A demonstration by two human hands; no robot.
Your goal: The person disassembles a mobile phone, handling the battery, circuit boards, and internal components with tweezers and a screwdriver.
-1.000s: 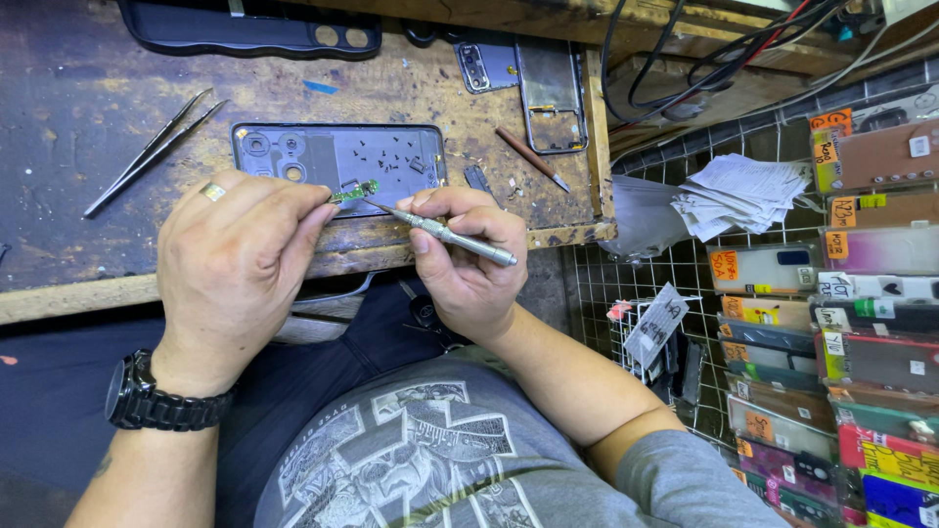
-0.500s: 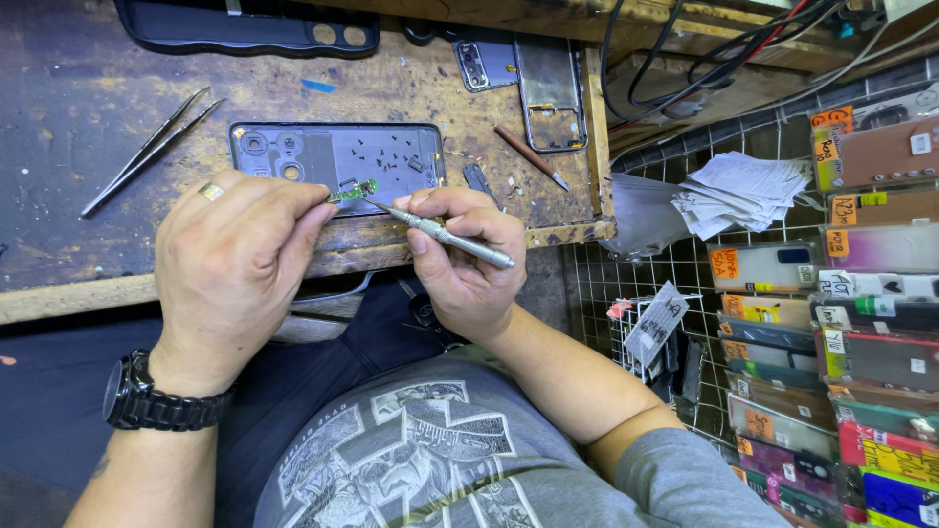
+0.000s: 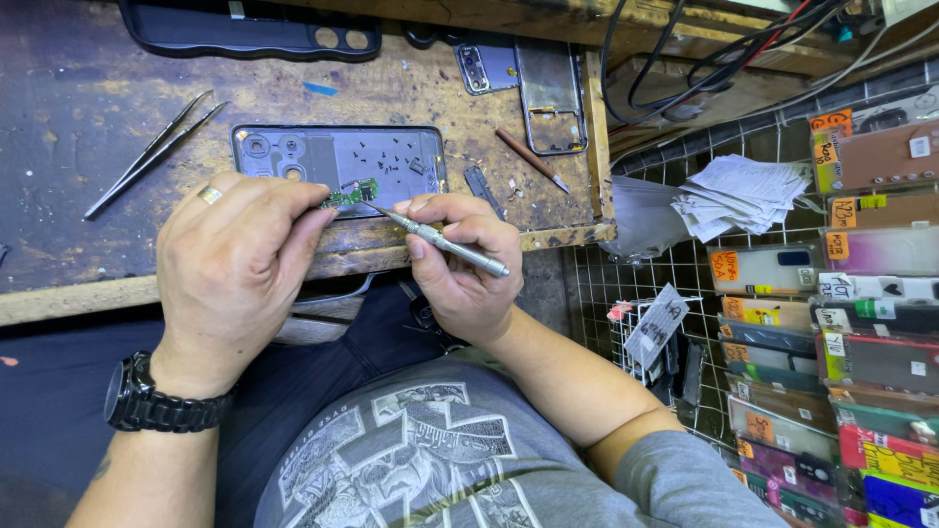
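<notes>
Two tweezers [image 3: 152, 154] beside opened phone [image 3: 337, 161]

packages [image 3: 861, 323]: flat, multicoloured, racked far right | labels [image 3: 841, 210]: orange (small) | tag [image 3: 657, 326]: white, hanging

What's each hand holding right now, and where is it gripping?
The left hand pinches a small green circuit board at its near end. The right hand grips a metal screwdriver around mid-shaft, its tip at the board.
</notes>
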